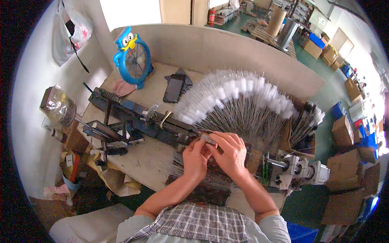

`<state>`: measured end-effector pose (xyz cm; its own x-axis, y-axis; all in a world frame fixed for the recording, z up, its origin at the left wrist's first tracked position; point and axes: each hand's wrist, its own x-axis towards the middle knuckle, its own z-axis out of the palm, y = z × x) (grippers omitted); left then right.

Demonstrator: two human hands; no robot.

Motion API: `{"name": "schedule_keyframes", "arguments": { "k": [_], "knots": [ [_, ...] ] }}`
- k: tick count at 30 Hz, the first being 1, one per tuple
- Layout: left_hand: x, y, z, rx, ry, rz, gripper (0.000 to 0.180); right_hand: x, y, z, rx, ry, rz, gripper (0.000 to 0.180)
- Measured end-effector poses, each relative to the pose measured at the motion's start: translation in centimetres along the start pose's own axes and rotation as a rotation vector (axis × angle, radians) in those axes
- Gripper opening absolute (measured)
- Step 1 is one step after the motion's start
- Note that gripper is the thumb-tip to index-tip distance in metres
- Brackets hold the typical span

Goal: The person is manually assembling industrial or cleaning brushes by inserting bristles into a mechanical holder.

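Observation:
My left hand and my right hand meet at the right end of a long dark metal machine. The fingers of both are closed in a pinch. Between the right hand's fingertips shows a small pale grey piece, too small to name. What the left fingers pinch is hidden. Behind my hands fans out a large heap of thin wire-stemmed brushes with white bristle heads. Loose wire stems lie on the bench below my left hand.
Black-headed brushes stand in a cardboard box at the right, behind a motor unit. A phone and a blue bird-shaped fan are at the back left. A low panel borders the bench.

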<state>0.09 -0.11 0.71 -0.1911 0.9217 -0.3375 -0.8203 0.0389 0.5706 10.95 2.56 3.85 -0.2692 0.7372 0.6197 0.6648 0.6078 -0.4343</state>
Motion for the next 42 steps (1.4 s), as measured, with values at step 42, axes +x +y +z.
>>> {"name": "schedule_keyframes", "arguments": {
  "k": [42],
  "knots": [
    [-2.7,2.4,-2.5,0.296,-0.136,-0.119,0.046,-1.9,1.2,-6.4,0.124,-0.1,-0.002,0.016]
  ]
}}
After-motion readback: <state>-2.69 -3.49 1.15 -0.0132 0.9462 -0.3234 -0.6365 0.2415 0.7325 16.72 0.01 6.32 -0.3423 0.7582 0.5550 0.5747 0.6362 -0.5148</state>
